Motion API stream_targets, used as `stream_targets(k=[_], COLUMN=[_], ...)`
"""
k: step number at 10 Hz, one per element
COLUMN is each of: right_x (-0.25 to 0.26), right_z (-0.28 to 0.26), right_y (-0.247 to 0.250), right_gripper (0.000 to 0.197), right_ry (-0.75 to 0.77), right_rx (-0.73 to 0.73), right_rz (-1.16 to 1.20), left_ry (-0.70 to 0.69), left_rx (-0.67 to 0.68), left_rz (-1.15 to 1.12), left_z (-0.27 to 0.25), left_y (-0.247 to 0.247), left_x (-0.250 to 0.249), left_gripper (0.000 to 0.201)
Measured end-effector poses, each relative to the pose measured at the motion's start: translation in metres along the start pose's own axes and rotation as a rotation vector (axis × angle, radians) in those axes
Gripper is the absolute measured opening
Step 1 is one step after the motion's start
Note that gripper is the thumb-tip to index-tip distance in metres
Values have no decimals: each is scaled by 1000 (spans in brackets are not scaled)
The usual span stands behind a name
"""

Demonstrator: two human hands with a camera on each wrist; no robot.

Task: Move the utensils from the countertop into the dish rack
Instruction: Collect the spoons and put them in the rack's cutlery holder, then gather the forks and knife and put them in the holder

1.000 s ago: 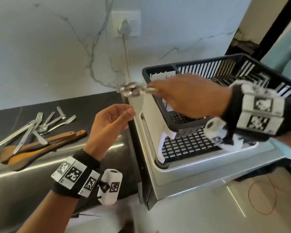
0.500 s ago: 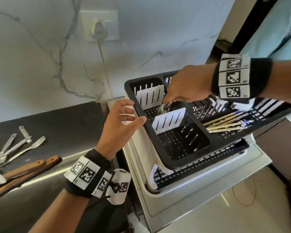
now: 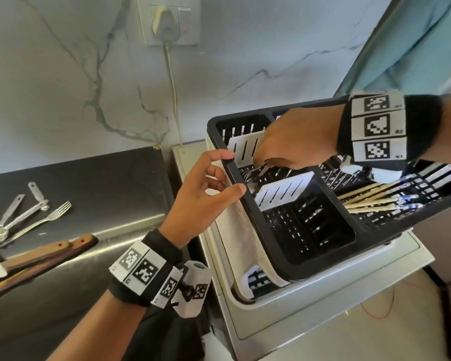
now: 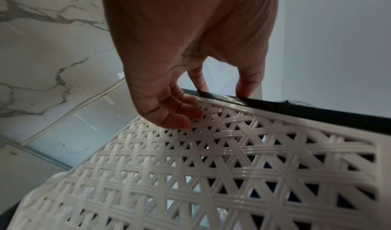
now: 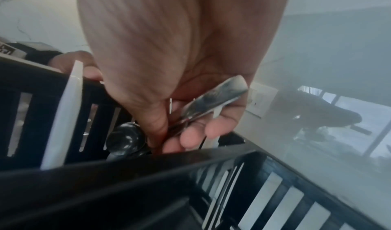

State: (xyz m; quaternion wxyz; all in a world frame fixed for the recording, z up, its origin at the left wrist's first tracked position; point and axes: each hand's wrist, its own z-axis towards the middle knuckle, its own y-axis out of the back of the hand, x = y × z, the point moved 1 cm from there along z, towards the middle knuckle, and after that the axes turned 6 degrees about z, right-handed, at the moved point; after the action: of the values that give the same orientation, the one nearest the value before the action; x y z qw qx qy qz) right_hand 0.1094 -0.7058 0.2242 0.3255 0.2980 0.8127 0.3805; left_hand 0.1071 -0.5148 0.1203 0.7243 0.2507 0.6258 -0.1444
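Left of frame, on the dark countertop [image 3: 94, 183]: two forks [image 3: 48, 217], some steel measuring spoons [image 3: 24, 212] and two wooden handles [image 3: 50, 252], still outside the dish rack [image 3: 320, 259]. Lower right of the rack held five pale chopsticks [image 3: 370, 198]. White dividers [image 3: 284, 190] walled the cutlery compartment. Left hand [image 3: 201, 201] spread loosely, fingertip and thumb resting on the black rim. Right hand [image 3: 294, 139] reached into that compartment, fingers [image 5: 190, 138] curled round a steel spoon [image 5: 213, 101], bowl low inside.
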Motion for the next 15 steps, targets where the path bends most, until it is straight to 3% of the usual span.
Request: stream_targets(k=[1, 3, 6, 9, 11, 14, 15], right_x=[-5, 0, -7, -12, 6, 77, 131], right_z=[2, -3, -14, -33, -34, 57, 121], right_y=[-6, -7, -3, 7, 42, 145, 186], right_gripper=[34, 30, 33, 31, 29, 23, 22], right_ry=[10, -162, -67, -109, -79, 104, 200], right_rx=[-33, -27, -67, -287, -377, -413, -385], right_rz=[47, 63, 270, 375, 437, 448, 415], left_ry=[10, 8, 9, 16, 3, 141, 249], left_rx=[-3, -5, -6, -47, -67, -259, -361], left_rz=[6, 25, 43, 97, 196, 329, 419], left_z=[0, 0, 0, -7, -35, -130, -180], left_y=[-1, -2, -1, -1, 18, 94, 151], left_x=[2, 1, -2, -8, -8, 21, 44], left_gripper=[52, 53, 52, 44, 36, 27, 26])
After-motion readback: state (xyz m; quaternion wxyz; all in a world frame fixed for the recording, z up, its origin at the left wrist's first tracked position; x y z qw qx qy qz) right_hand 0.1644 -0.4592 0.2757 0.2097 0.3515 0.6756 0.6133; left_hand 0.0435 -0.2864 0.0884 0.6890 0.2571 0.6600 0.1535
